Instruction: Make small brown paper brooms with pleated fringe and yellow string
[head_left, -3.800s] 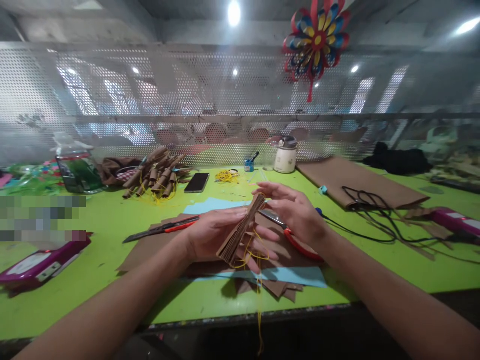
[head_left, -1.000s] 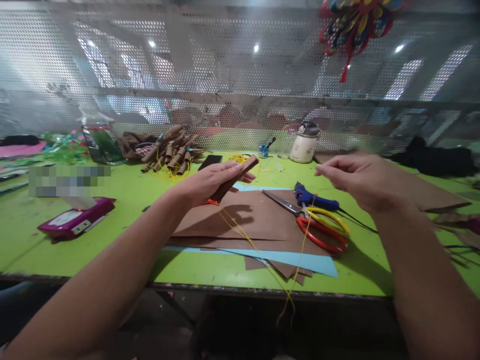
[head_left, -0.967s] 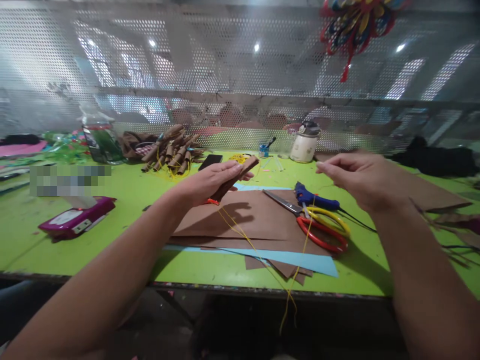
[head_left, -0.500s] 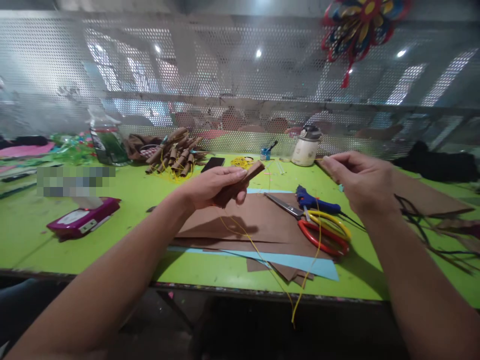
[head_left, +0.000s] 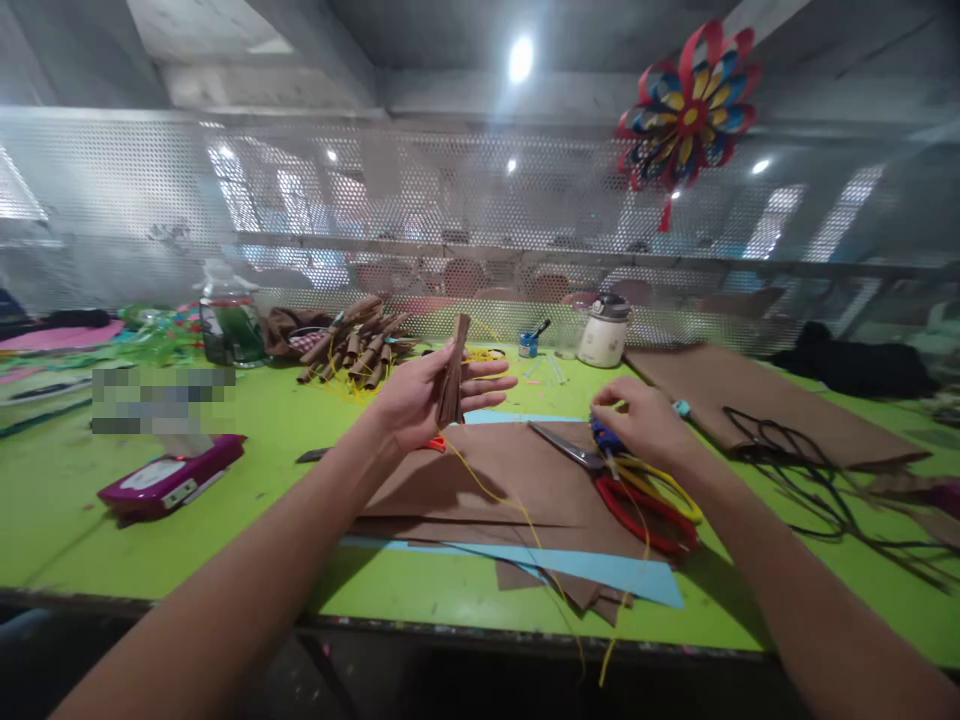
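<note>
My left hand [head_left: 420,400] holds a folded piece of brown paper [head_left: 451,375] upright between thumb and palm, its other fingers stretched out. From the paper's lower end a yellow string [head_left: 525,510] hangs down past the table's front edge, then loops back up to the right. My right hand [head_left: 637,415], thumb and fingertips pinched together, seems to grip the string's other part; the exact contact is too small to see. Just below it lie scissors [head_left: 646,540] with red and yellow handles and a blue glue gun [head_left: 606,436], partly hidden by the hand. Brown paper sheets [head_left: 480,480] lie beneath.
Rolled brown paper tubes [head_left: 360,345] with yellow strings are piled at the back. A purple device [head_left: 172,475] stands left, a green-filled bottle [head_left: 231,325] behind it. A cream flask [head_left: 604,335] and blue jar [head_left: 529,344] stand behind; black cords [head_left: 795,460] lie right.
My right hand has moved left and lower, towards the glue gun. The left hand has turned the folded paper upright and spread its fingers. My view has tilted up.
</note>
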